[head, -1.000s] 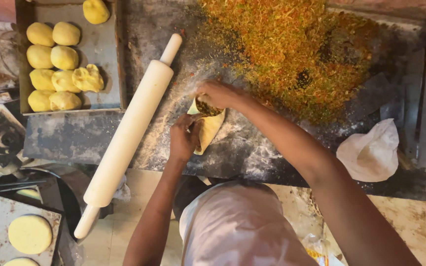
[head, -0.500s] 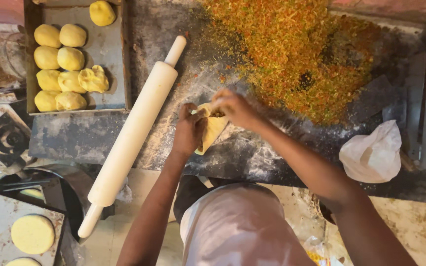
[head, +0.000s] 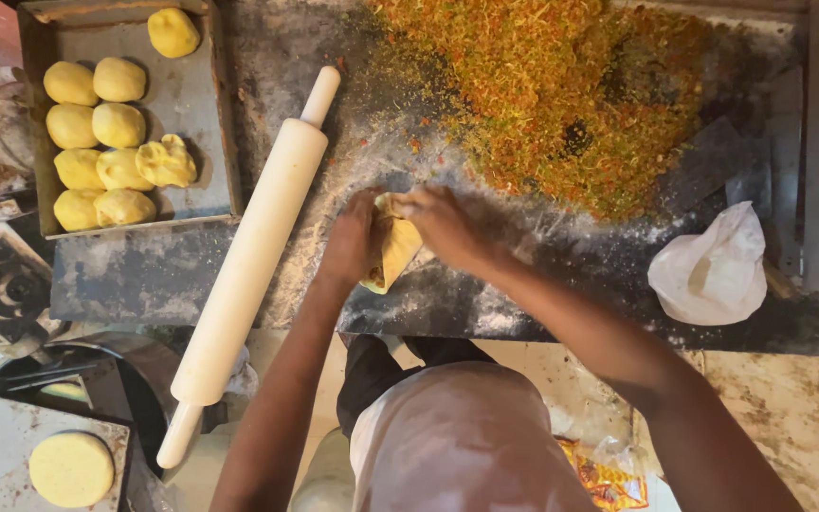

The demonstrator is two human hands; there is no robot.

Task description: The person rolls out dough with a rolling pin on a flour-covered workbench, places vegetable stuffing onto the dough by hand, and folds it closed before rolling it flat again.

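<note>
Folding a piece of yellow dough [head: 398, 248] around a spoonful of filling, the person works at the middle of a dark, floured bench [head: 144, 275]. Far to the left of the fingers sits a metal tray [head: 201, 104] of dough balls [head: 97, 142] not yet rolled, and below it, well apart, one flattened dough disc [head: 71, 468] lies on a lower surface. A long white rolling pin [head: 253, 261] lies slanted just left of the left hand [head: 353, 242].

The left hand's fingers are curled together against the dough's left edge, clamped on it. The right hand [head: 443, 228] comes in from the other side, its fingers pinched on the upper edge of the same piece. Judging by this, the dough is already rolled and filled, and the sealing appears partly done; many balls on the tray remain to be worked.

The dough looks thin, soft and pale yellow, doubled into a rough wedge, with dark filling showing near its lower edge.

Beyond and right of the fingers spreads a big heap of orange-green shredded filling [head: 561, 85]; further right rests a white plastic bag [head: 713, 270].
</note>
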